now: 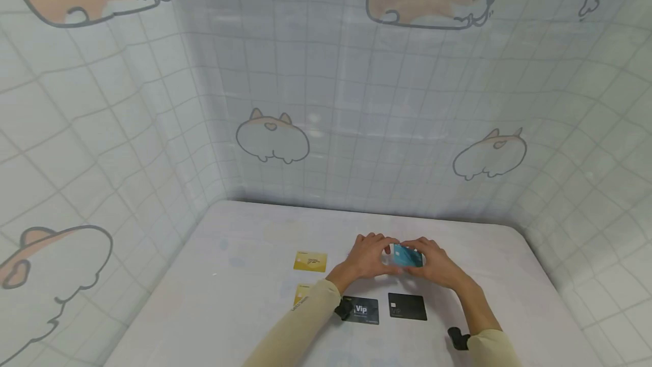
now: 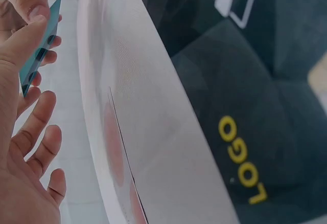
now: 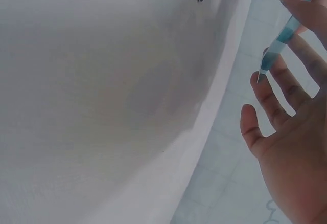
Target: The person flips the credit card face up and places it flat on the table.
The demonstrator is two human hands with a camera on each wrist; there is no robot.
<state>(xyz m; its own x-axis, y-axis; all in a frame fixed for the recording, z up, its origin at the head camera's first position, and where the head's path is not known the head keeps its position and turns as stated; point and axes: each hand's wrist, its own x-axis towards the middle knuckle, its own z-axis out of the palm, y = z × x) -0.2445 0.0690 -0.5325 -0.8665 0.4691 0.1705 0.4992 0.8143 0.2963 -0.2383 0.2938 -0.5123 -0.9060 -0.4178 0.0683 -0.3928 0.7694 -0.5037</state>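
A blue card (image 1: 407, 256) is held between both hands above the back half of the table. My left hand (image 1: 368, 257) pinches its left side, thumb nearest to me. On the right side, the thumb and fingers of my right hand (image 1: 434, 263) grip the same card. Seen edge-on in the left wrist view, the blue card (image 2: 41, 50) is tilted, and the other fingers of the left hand (image 2: 25, 173) are spread apart from it. The right wrist view has the card (image 3: 278, 47) against the fingers of the right hand (image 3: 291, 127).
Nearer to me lie a dark grey Vip card (image 1: 364, 311) and a black VIP card (image 1: 407, 306). To the left are a yellow card (image 1: 310, 261) and a second yellow card (image 1: 301, 292), partly hidden by my left sleeve. A cloth wall with dog drawings borders the white table (image 1: 229, 254).
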